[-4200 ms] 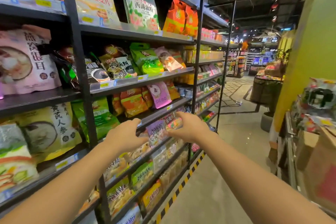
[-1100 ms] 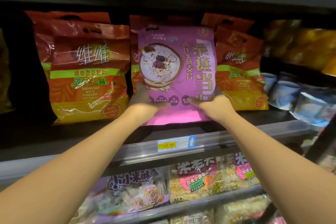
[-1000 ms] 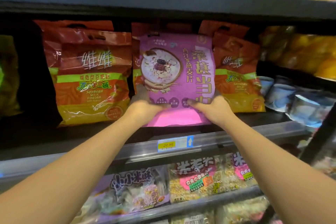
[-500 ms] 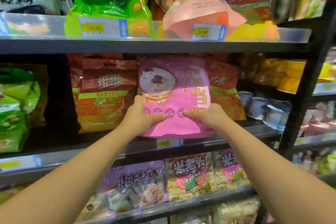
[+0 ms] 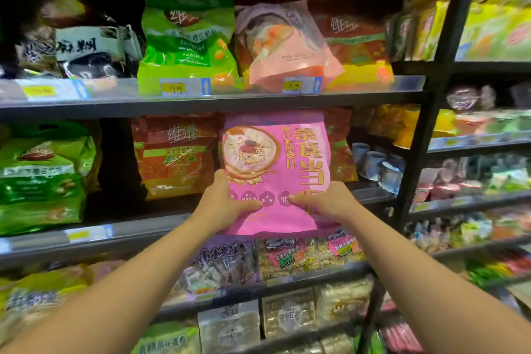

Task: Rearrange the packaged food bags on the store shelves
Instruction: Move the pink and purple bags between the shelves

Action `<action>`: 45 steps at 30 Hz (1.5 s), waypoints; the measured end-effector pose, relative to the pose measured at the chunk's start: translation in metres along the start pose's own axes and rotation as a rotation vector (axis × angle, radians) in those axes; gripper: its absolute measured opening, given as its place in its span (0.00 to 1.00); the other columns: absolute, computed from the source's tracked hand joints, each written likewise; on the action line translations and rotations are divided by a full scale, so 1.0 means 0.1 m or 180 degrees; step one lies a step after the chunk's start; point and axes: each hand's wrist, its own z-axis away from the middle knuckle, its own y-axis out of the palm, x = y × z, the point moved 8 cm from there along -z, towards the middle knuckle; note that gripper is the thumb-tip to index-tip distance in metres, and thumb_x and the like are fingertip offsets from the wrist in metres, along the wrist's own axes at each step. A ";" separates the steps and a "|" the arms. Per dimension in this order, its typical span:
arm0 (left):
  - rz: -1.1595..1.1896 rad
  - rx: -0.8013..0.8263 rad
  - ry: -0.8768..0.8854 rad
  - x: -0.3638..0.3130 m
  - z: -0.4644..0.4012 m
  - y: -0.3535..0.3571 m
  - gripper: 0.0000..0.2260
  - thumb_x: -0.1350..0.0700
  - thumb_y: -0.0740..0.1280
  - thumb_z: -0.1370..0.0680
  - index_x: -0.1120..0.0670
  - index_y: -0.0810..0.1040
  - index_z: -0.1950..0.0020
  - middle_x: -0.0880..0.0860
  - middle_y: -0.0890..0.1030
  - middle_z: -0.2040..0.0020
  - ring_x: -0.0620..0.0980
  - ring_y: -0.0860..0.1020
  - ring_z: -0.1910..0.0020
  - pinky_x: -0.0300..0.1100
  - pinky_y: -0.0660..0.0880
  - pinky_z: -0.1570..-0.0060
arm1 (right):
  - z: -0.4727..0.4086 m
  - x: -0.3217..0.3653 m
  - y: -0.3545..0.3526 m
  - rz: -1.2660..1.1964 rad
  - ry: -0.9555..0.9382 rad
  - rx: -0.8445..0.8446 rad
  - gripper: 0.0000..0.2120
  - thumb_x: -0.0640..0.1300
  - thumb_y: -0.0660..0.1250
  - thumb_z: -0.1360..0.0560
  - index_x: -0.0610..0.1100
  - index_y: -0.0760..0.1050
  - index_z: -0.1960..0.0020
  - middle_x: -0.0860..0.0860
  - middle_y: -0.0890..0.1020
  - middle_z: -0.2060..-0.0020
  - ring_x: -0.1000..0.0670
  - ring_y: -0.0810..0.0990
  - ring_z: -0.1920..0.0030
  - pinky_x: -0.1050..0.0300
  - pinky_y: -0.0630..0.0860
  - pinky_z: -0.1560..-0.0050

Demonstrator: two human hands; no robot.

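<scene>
Head view: left hand [image 5: 227, 205], right hand [image 5: 327, 202] grip pink bag [image 5: 275, 164]

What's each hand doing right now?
Left hand: closed, gripping the pink bag at its lower left.
Right hand: closed, gripping the same bag's lower right.

Pink bag [image 5: 275, 175] glossy plastic; shelf rail [image 5: 201, 106] dark matt metal.

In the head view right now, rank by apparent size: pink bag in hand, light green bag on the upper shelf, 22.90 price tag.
1. pink bag, though nearest the camera
2. light green bag, close second
3. 22.90 price tag
</scene>
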 end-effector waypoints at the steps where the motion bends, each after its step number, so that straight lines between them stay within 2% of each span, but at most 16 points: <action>1: -0.0008 0.0021 -0.0017 -0.03 0.09 -0.01 0.37 0.43 0.82 0.33 0.55 0.64 0.36 0.52 0.77 0.41 0.50 0.76 0.48 0.43 0.71 0.58 | 0.10 0.01 -0.02 0.0038 -0.0003 0.0010 0.18 0.55 0.85 0.35 0.44 0.87 0.55 0.52 0.89 0.60 0.49 0.87 0.55 0.48 0.84 0.47; 4: 0.0021 0.0018 -0.0066 -0.08 0.35 -0.05 0.36 0.42 0.82 0.33 0.52 0.63 0.38 0.48 0.75 0.44 0.41 0.73 0.54 0.35 0.67 0.63 | 0.36 0.07 -0.08 0.0162 -0.0019 0.0073 0.17 0.55 0.85 0.35 0.44 0.87 0.55 0.52 0.89 0.60 0.48 0.88 0.53 0.45 0.84 0.44; 8: 0.0142 0.0057 -0.0108 -0.16 0.59 -0.13 0.35 0.43 0.83 0.33 0.50 0.63 0.39 0.47 0.75 0.43 0.41 0.74 0.52 0.34 0.68 0.62 | 0.63 0.22 -0.14 0.0336 -0.0128 0.0126 0.13 0.59 0.83 0.34 0.52 0.85 0.62 0.56 0.89 0.61 0.51 0.87 0.52 0.50 0.82 0.46; 10: 0.0162 0.0103 -0.0104 -0.23 0.68 -0.19 0.35 0.43 0.83 0.33 0.51 0.64 0.39 0.47 0.75 0.42 0.44 0.75 0.50 0.35 0.69 0.61 | 0.74 0.29 -0.18 0.0415 -0.0126 0.0129 0.16 0.61 0.82 0.33 0.49 0.85 0.62 0.55 0.89 0.62 0.51 0.87 0.53 0.51 0.81 0.48; 12: 0.0161 0.0128 -0.0087 -0.30 0.77 -0.25 0.35 0.43 0.83 0.33 0.50 0.64 0.39 0.47 0.75 0.43 0.47 0.76 0.47 0.36 0.70 0.59 | 0.86 0.35 -0.21 0.0473 -0.0048 0.0135 0.20 0.62 0.81 0.33 0.45 0.86 0.60 0.54 0.89 0.62 0.53 0.87 0.56 0.57 0.80 0.54; 14: 0.0211 0.0130 -0.0066 -0.35 0.86 -0.31 0.35 0.44 0.83 0.34 0.49 0.64 0.38 0.44 0.74 0.44 0.47 0.75 0.46 0.35 0.70 0.58 | 1.00 0.40 -0.25 0.0460 0.0022 0.0131 0.18 0.61 0.82 0.34 0.46 0.85 0.61 0.56 0.88 0.64 0.59 0.85 0.61 0.68 0.76 0.64; 16: 0.0243 0.0158 -0.0028 -0.38 0.94 -0.35 0.36 0.43 0.83 0.34 0.48 0.64 0.38 0.41 0.73 0.46 0.45 0.74 0.46 0.33 0.68 0.58 | 1.13 0.45 -0.29 0.0428 0.0052 0.0110 0.16 0.61 0.83 0.34 0.49 0.85 0.63 0.58 0.87 0.66 0.64 0.83 0.66 0.72 0.73 0.68; 21: 0.0385 0.0175 0.0122 -0.47 1.11 -0.52 0.35 0.44 0.83 0.34 0.46 0.64 0.38 0.35 0.73 0.47 0.33 0.73 0.52 0.29 0.68 0.59 | 1.40 0.67 -0.33 0.0530 0.0062 0.0070 0.18 0.61 0.83 0.34 0.47 0.87 0.62 0.57 0.88 0.65 0.61 0.85 0.64 0.63 0.77 0.60; 26: 0.0611 0.0028 0.0299 -0.48 1.30 -0.83 0.35 0.46 0.83 0.34 0.46 0.64 0.38 0.37 0.74 0.45 0.35 0.76 0.48 0.29 0.71 0.57 | 1.61 1.07 -0.22 0.0617 -0.0116 -0.0033 0.16 0.60 0.82 0.33 0.48 0.87 0.59 0.58 0.88 0.63 0.61 0.85 0.61 0.61 0.79 0.58; 28: 0.0652 -0.0018 0.0351 -0.46 1.35 -1.03 0.33 0.46 0.83 0.33 0.45 0.65 0.39 0.38 0.75 0.44 0.36 0.76 0.47 0.30 0.71 0.57 | 1.67 1.20 -0.13 0.0302 -0.0044 -0.0101 0.15 0.55 0.85 0.35 0.46 0.87 0.56 0.55 0.89 0.61 0.55 0.87 0.56 0.57 0.82 0.54; 31: 0.0619 -0.0065 0.0434 -0.46 1.43 -1.37 0.30 0.47 0.83 0.33 0.40 0.65 0.45 0.37 0.75 0.44 0.31 0.76 0.49 0.28 0.71 0.60 | 1.78 1.38 0.11 -0.0279 0.0060 0.0019 0.16 0.47 0.87 0.37 0.46 0.88 0.52 0.54 0.90 0.58 0.53 0.88 0.56 0.60 0.83 0.58; 35: 0.0524 -0.0209 0.0466 -0.37 1.58 -1.89 0.29 0.49 0.84 0.34 0.40 0.65 0.48 0.39 0.76 0.46 0.33 0.76 0.50 0.30 0.69 0.60 | 1.91 1.71 0.49 -0.0472 -0.0026 0.0147 0.18 0.45 0.86 0.36 0.45 0.87 0.48 0.52 0.90 0.56 0.50 0.89 0.53 0.52 0.85 0.51; 37: 0.0509 -0.0373 0.0439 -0.30 1.68 -2.19 0.29 0.49 0.84 0.34 0.40 0.66 0.48 0.40 0.78 0.46 0.36 0.77 0.50 0.33 0.70 0.58 | 1.98 1.91 0.67 -0.0524 -0.0198 0.0096 0.18 0.46 0.86 0.36 0.47 0.87 0.49 0.53 0.90 0.56 0.52 0.88 0.54 0.56 0.82 0.53; 40: 0.0525 -0.0642 0.0425 -0.21 1.87 -2.66 0.29 0.50 0.84 0.35 0.38 0.67 0.48 0.38 0.79 0.49 0.31 0.77 0.52 0.30 0.69 0.60 | 2.10 2.25 0.98 -0.0548 -0.0540 0.0016 0.13 0.46 0.85 0.35 0.45 0.86 0.54 0.51 0.89 0.61 0.55 0.86 0.61 0.64 0.77 0.61; 42: 0.0516 -0.0803 0.0461 -0.17 2.00 -2.96 0.28 0.51 0.85 0.35 0.39 0.68 0.48 0.37 0.80 0.50 0.29 0.77 0.51 0.29 0.69 0.61 | 2.18 2.46 1.17 -0.0708 -0.0714 0.0002 0.11 0.43 0.84 0.34 0.41 0.85 0.56 0.48 0.88 0.65 0.52 0.85 0.66 0.62 0.77 0.63; 45: 0.0491 -0.1042 0.0524 -0.12 2.18 -3.36 0.28 0.53 0.85 0.36 0.42 0.70 0.47 0.34 0.80 0.48 0.31 0.78 0.50 0.24 0.70 0.59 | 2.26 2.79 1.43 -0.0876 -0.0952 0.0106 0.10 0.41 0.84 0.33 0.41 0.85 0.55 0.47 0.88 0.64 0.50 0.86 0.65 0.57 0.80 0.61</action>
